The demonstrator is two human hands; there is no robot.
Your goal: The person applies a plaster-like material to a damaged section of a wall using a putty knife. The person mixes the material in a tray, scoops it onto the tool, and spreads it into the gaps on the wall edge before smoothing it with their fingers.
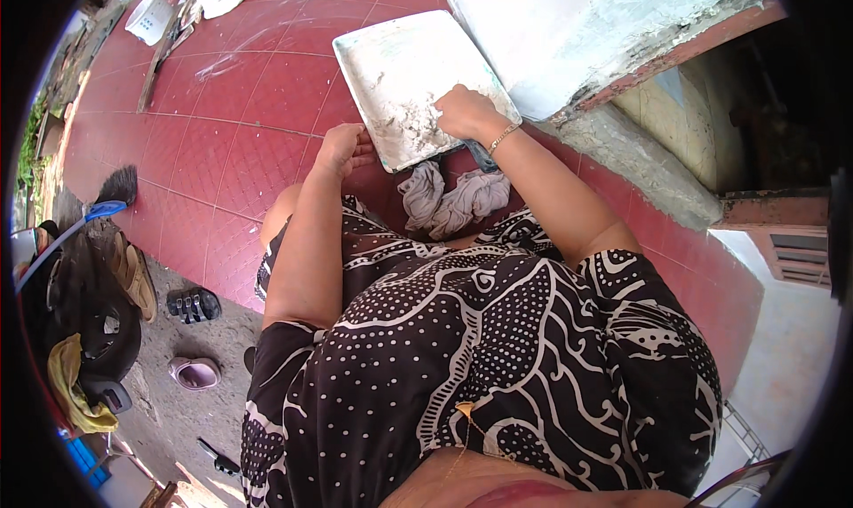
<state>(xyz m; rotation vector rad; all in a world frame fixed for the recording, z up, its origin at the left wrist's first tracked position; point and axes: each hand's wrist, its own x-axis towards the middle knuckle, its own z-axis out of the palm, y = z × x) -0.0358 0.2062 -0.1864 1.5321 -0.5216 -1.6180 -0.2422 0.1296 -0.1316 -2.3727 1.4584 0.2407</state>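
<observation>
A white rectangular tray (400, 42) lies on the red floor in front of me. Whitish, crumbly lumps (413, 122) are scattered over its near half. My right hand (466, 115) reaches over the tray's right side with its fingers closed at the lumps; what they hold, if anything, is hidden. Beside the tray's left edge is my left hand (345, 150), its fingers loosely bent and slightly apart, with nothing visible in them. Crumpled greyish cloth (466, 197) lies between my legs, just below the tray. A dark blue-grey piece (480, 155) shows under my right wrist.
A peeling white wall (551, 37) stands close at the tray's right. On the left are a broom (118, 188), sandals (193, 305), a pinkish clog (195, 373) and a yellow cloth (71, 379). A white bucket (149, 18) sits at the far left.
</observation>
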